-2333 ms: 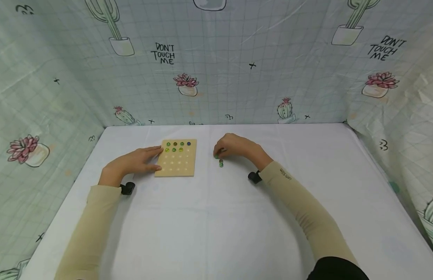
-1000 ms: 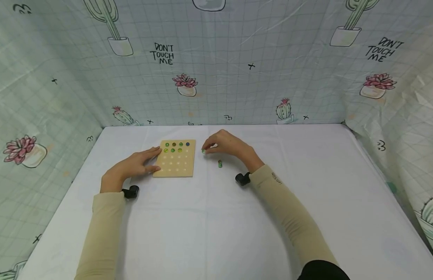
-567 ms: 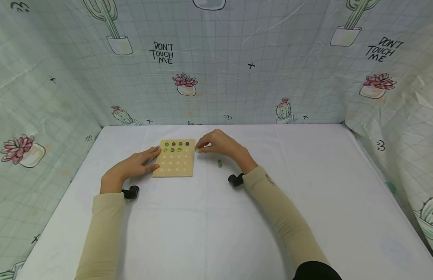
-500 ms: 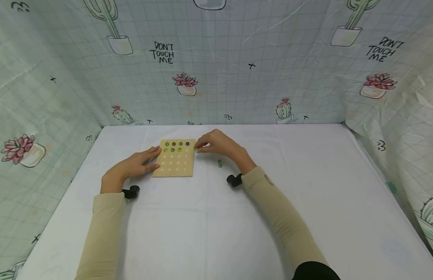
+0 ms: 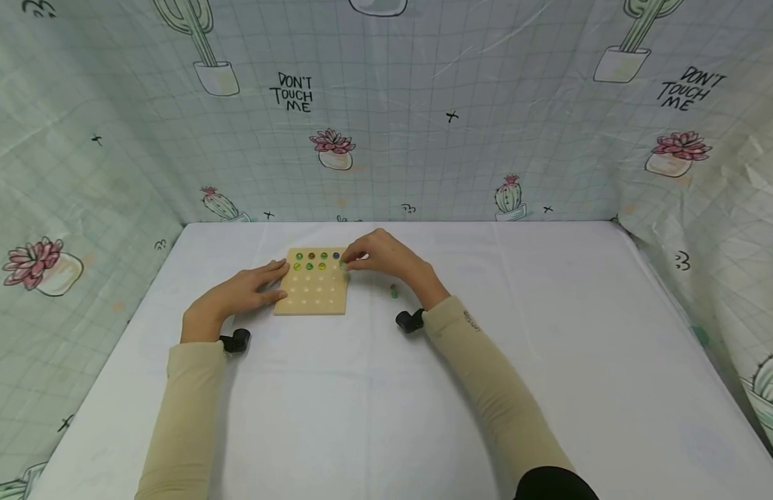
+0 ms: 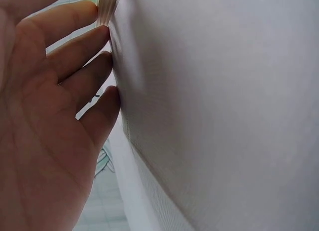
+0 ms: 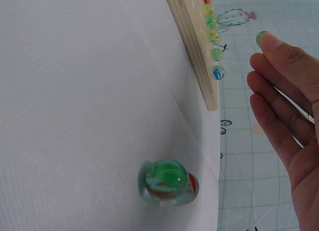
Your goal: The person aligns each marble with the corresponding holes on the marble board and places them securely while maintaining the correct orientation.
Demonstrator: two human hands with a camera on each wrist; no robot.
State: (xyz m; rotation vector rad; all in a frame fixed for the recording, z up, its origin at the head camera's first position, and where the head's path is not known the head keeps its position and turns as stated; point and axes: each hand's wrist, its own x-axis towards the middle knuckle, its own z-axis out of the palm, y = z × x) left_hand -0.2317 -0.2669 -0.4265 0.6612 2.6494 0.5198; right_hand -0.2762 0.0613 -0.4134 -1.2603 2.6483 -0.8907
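A square wooden board point(image 5: 313, 292) with rows of small hollows lies left of centre. Glass marbles fill part of its back two rows, among them a blue marble point(image 5: 336, 256) at the back right. My left hand point(image 5: 239, 293) rests against the board's left edge with fingers and thumb extended. In the left wrist view, fingertips point(image 6: 102, 34) meet the wooden edge. Between thumb and finger, my right hand point(image 5: 389, 255) pinches a green marble point(image 5: 342, 265) over the right end of the second row. The held marble point(image 7: 259, 38) is mostly behind the thumb in the right wrist view.
Right of the board, loose marbles point(image 5: 394, 291) lie on the white cloth; the right wrist view shows a green marble point(image 7: 168, 177) in front of one with red point(image 7: 194, 186). A cactus-print curtain point(image 5: 399, 139) stands behind the table. Both wrists wear black cameras point(image 5: 411, 321).
My right hand has carried the green marble left from beside the loose marbles to over the board's right side. My left hand has stayed at the board's left edge.
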